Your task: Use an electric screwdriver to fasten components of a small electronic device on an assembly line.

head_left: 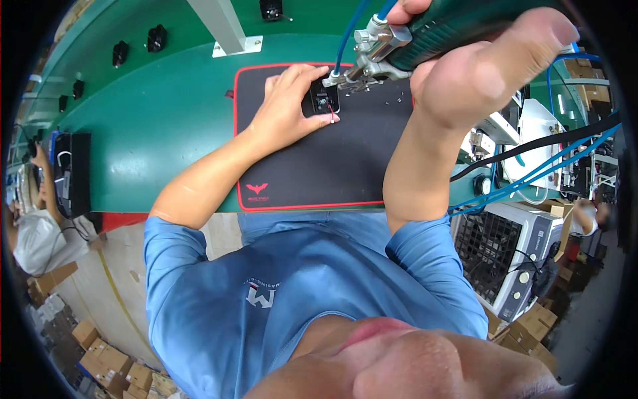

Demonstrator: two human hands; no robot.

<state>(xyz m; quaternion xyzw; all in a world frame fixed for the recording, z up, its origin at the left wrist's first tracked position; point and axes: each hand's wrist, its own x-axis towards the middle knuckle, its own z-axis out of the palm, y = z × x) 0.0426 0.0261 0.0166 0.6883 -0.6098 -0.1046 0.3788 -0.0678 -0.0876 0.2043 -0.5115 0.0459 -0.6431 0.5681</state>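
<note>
My left hand [287, 98] is closed around a small black device [324, 104] lying on the black mat [319, 159]. Its thumb and fingers grip opposite edges of the device, where a short red wire shows. From above right, my right hand [468, 83] grips a green-handled screwdriver [435, 40] fed by blue hoses, with the thumb stretched along the handle. The screwdriver's metal nose [352, 78] reaches over the device's upper end beside my left fingertips. Whether the tip touches the device, I cannot tell.
Tiny loose bits lie on the mat right of the device. A metal post [229, 33] stands on the green bench [153, 146] behind the mat. Blue hoses and a black cable [538, 143] cross at the right. A dark bin [72, 163] stands left; other people are at both sides.
</note>
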